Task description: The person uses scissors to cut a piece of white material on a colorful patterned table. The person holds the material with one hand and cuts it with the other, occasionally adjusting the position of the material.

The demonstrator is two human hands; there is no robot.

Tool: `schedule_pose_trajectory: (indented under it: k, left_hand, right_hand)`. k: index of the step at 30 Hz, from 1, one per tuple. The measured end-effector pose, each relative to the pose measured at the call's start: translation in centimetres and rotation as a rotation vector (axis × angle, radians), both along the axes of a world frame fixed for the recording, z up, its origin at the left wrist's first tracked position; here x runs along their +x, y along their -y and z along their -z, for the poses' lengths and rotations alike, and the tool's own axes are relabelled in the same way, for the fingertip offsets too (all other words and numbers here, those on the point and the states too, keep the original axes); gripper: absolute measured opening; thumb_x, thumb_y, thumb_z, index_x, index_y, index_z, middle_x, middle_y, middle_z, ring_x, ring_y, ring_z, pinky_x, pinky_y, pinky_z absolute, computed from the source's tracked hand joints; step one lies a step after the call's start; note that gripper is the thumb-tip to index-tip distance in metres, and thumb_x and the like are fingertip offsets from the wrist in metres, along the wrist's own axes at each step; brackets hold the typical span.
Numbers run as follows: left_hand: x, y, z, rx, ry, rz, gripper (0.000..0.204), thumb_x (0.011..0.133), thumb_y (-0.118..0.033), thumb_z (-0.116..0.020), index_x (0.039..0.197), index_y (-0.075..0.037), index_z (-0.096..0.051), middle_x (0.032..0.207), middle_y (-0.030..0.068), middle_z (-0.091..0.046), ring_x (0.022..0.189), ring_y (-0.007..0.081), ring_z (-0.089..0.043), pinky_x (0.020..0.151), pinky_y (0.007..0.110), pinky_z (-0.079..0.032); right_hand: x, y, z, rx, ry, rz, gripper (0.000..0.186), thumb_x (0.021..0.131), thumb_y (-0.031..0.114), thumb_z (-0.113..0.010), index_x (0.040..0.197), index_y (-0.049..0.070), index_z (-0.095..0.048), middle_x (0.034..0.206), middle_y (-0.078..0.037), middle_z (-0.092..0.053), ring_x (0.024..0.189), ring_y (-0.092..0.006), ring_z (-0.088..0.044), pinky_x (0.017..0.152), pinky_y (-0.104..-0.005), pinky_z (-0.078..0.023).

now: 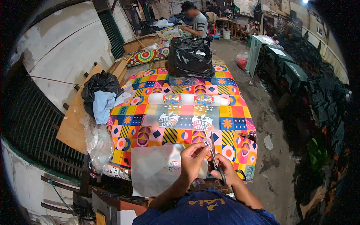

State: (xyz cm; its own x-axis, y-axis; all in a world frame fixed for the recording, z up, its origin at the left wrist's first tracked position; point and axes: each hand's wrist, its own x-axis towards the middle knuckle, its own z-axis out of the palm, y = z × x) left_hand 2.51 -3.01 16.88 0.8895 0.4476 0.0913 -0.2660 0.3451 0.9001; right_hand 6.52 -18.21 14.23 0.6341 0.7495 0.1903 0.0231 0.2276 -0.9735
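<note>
My left hand pinches a small printed label between thumb and fingertips. In my right hand is a pair of scissors with dark handles, its blades pointing away from me beside the label. Just beyond my hands, a clear film sheet with white printed designs lies on the colourful patterned cloth. Behind it rests a roll of translucent film with two bright printed patches. A whitish translucent sheet hangs over the near table edge, partly behind my left forearm.
A full black plastic bag stands at the table's far end. To the left are a black bag, a light blue cloth and clear plastic. A person stands farther back. Dark-covered tables line the right side.
</note>
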Motion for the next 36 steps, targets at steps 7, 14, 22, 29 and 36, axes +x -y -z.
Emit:
schedule_pose_trajectory:
  k: [7,14,22,29,36]
  left_hand:
    - [-0.2,-0.1,-0.4,-0.01,-0.031,0.019,0.014,0.083,0.0,-0.064,0.095,0.005,-0.06,0.079,0.0065,-0.065,0.071,0.0102,-0.062,0.066,0.022,-0.049]
    - [-0.4,-0.2,-0.6,0.05,-0.031,0.02,0.015,0.083,0.0,-0.064,0.096,0.006,-0.06,0.079,0.0079,-0.065,0.072,0.0109,-0.063,0.067,0.022,-0.05]
    - [-0.6,-0.2,-0.5,0.136,-0.052,-0.004,0.015,0.083,-0.002,-0.065,0.095,0.006,-0.06,0.079,0.0073,-0.065,0.071,0.01,-0.062,0.066,0.021,-0.05]
    - [-0.7,0.1,-0.1,0.118,-0.033,-0.02,0.014,0.082,0.0,-0.065,0.095,0.006,-0.06,0.08,0.0063,-0.064,0.072,0.0091,-0.062,0.066,0.021,-0.049]
    - [-0.9,0.4,-0.1,0.142,-0.04,-0.04,0.014,0.082,0.003,-0.063,0.095,0.006,-0.059,0.082,0.0078,-0.064,0.072,0.0116,-0.063,0.067,0.022,-0.05]
  right_hand:
    - [0.0,0.0,-0.2,0.023,-0.009,-0.017,0.045,0.076,0.02,-0.072,0.111,0.003,-0.05,0.089,-0.001,-0.054,0.082,-0.0095,-0.05,0.076,-0.025,-0.04]
    - [0.0,0.0,0.0,0.084,-0.027,-0.049,0.044,0.076,0.023,-0.073,0.108,0.003,-0.049,0.081,0.001,-0.052,0.073,-0.0072,-0.049,0.066,-0.0223,-0.04]
    - [-0.2,0.1,0.6,0.091,-0.025,-0.024,0.044,0.076,0.022,-0.074,0.107,0.003,-0.051,0.079,0.001,-0.053,0.071,-0.0063,-0.049,0.064,-0.0214,-0.039]
    - [-0.5,0.0,0.7,0.101,-0.018,0.005,0.043,0.076,0.023,-0.074,0.106,0.003,-0.051,0.077,0.002,-0.051,0.069,-0.0061,-0.047,0.062,-0.0213,-0.037]
    - [-0.6,0.0,1.6,0.081,0.013,0.053,0.042,0.075,0.02,-0.075,0.104,0.002,-0.052,0.074,0.002,-0.048,0.068,-0.007,-0.043,0.061,-0.0215,-0.035]
